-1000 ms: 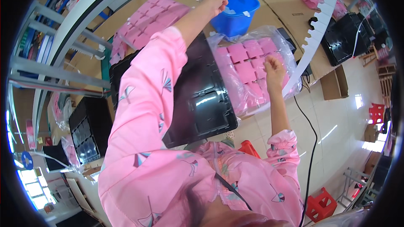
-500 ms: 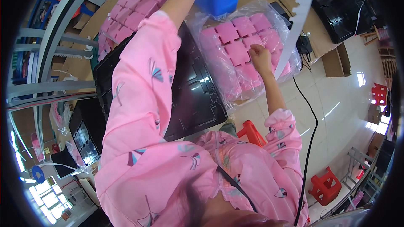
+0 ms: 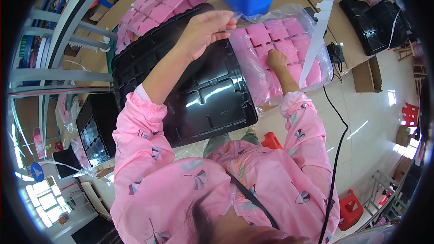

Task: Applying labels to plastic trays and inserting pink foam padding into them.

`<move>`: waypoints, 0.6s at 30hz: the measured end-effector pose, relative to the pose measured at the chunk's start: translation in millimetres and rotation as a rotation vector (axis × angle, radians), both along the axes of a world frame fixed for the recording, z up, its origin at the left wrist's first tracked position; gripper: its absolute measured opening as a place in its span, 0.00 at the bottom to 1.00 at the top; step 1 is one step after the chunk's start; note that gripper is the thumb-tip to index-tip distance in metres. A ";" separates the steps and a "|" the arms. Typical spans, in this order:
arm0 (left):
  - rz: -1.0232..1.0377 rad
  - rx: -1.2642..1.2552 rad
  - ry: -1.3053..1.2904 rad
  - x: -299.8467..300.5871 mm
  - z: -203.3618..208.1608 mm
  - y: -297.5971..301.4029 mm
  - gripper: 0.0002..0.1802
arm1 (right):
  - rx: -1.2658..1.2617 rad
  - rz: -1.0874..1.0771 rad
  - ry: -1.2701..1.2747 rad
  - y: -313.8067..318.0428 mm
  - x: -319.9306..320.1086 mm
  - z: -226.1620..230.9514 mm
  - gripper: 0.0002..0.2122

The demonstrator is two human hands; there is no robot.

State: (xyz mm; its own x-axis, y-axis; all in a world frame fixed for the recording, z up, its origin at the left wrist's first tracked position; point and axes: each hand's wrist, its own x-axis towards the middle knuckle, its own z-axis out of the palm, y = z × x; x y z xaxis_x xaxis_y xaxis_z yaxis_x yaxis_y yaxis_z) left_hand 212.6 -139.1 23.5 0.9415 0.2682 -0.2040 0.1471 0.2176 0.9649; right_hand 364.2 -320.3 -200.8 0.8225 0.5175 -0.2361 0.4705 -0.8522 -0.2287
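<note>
Over the large black plastic tray [image 3: 199, 104] my left hand [image 3: 209, 31] reaches right, its fingers stretched and slightly apart. Those fingertips are close to the edge of the clear plastic bag [image 3: 257, 79]; whether they touch it is unclear. Inside the opened bag lie rows of pink foam blocks [image 3: 283, 48]. My right hand [image 3: 276, 59] rests on the blocks with curled fingers, and its fingertips are hidden. A blue bin [image 3: 246, 0] with small white pieces in it stands just beyond the bag.
More pink blocks [image 3: 165, 0] are stacked beyond the tray. A white notched strip [image 3: 318, 27] slants past the bag's right side. Another black tray [image 3: 368, 22], a cardboard box [image 3: 367, 74] and a black cable [image 3: 341, 126] are on the right. Grey metal bars [image 3: 63, 74] stand left.
My left hand has come back from the blue bin toward me, to above the black tray. My right hand stays at the pink blocks, fingers now lower among them.
</note>
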 end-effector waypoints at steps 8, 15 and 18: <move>0.042 -0.142 -0.011 -22.6 -9.4 -8.2 0.16 | 0.180 0.023 0.049 -11.6 18.4 24.3 0.11; 0.016 -0.168 0.024 -8.8 -23.7 -28.8 0.21 | 1.140 -0.226 0.814 -58.7 50.2 117.7 0.07; -0.018 -0.164 0.023 -0.4 -29.0 -43.2 0.31 | 1.337 -0.202 0.955 -77.0 47.2 149.8 0.06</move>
